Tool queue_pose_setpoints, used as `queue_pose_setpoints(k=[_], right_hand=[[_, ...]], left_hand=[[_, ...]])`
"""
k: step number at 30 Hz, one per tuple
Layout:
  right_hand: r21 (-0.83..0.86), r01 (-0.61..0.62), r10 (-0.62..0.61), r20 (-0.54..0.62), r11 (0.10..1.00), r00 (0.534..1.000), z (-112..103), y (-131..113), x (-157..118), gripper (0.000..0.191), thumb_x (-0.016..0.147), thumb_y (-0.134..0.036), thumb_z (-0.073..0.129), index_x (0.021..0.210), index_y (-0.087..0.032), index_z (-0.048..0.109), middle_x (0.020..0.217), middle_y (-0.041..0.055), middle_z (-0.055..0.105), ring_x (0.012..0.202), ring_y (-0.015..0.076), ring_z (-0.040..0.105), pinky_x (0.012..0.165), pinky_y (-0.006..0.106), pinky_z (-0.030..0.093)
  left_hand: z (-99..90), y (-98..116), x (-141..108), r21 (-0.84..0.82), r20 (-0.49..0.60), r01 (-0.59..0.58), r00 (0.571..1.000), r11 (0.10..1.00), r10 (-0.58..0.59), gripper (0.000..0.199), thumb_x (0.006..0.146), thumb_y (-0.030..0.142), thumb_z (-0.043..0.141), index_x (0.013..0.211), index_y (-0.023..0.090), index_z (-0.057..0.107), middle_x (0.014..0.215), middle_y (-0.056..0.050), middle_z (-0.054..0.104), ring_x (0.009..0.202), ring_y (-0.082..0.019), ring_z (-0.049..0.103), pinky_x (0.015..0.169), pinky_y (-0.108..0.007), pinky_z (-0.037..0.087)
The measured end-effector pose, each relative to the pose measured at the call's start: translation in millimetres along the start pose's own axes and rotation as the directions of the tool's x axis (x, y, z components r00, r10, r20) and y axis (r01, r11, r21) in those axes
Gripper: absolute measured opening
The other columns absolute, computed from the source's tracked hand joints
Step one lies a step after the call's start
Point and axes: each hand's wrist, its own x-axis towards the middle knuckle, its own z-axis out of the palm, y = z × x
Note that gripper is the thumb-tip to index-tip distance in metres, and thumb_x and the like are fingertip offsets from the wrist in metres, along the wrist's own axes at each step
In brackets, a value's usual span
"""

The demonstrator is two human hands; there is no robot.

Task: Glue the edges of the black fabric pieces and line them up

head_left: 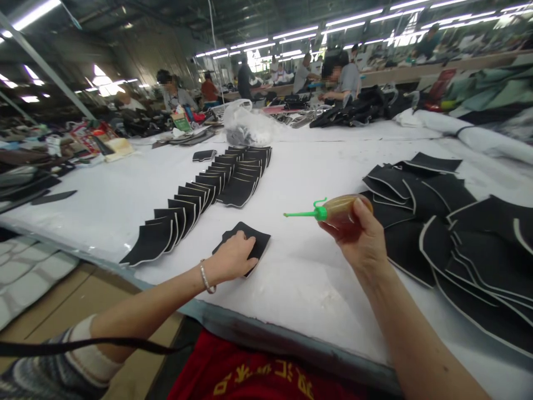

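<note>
My left hand [236, 253] lies over a small black panel [260, 240] with pale edges, near the front of the table. Its fingers are spread loosely on the panel's surface. Held up over the table, my right hand [361, 233] wraps round a squeeze bottle [342, 209] of amber-brown liquid. The bottle's green nozzle [300, 214] points left and stays apart from the panel. Beyond my left hand, black panels [195, 195] overlap in fanned rows. To the right of my right hand lies a loose heap of black panels [441, 216] with white edges.
A white-covered table [308, 166] carries everything. A clear plastic bag [250, 125] sits at the back, beside dark piles of material [353, 111]. A white roll [470, 133] lies at the back right. Several people work at tables farther off.
</note>
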Motion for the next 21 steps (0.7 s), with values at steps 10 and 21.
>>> queue_pose_setpoints(k=[10, 21], right_hand=[[-0.036, 0.002, -0.002, 0.007, 0.999, 1.000, 2.9, 1.2, -3.6, 0.044, 0.056, -0.043, 0.086, 0.087, -0.019, 0.067, 0.082, 0.0022, 0.071, 0.074, 0.0219, 0.070, 0.060, 0.035, 0.063], [-0.264, 0.162, -0.129, 0.138, 0.951, 0.982, 5.2, 5.1, -12.8, 0.041, 0.067, -0.041, 0.083, 0.096, -0.020, 0.063, 0.087, 0.0012, 0.064, 0.076, 0.0178, 0.063, 0.064, 0.029, 0.058]], left_hand=[[-10.8, 22.2, 3.8, 0.068, 0.031, 0.092, 0.995, 0.993, -0.094, 0.032, 0.078, 0.032, 0.056, 0.102, 0.010, 0.060, 0.107, -0.019, 0.056, 0.091, -0.032, 0.064, 0.072, -0.038, 0.052], [-11.4, 8.9, 11.2, 0.105, -0.017, -0.015, 1.000, 0.994, 0.017, 0.031, 0.090, 0.019, 0.038, 0.102, 0.013, 0.066, 0.100, -0.017, 0.062, 0.087, -0.031, 0.065, 0.076, -0.042, 0.050]])
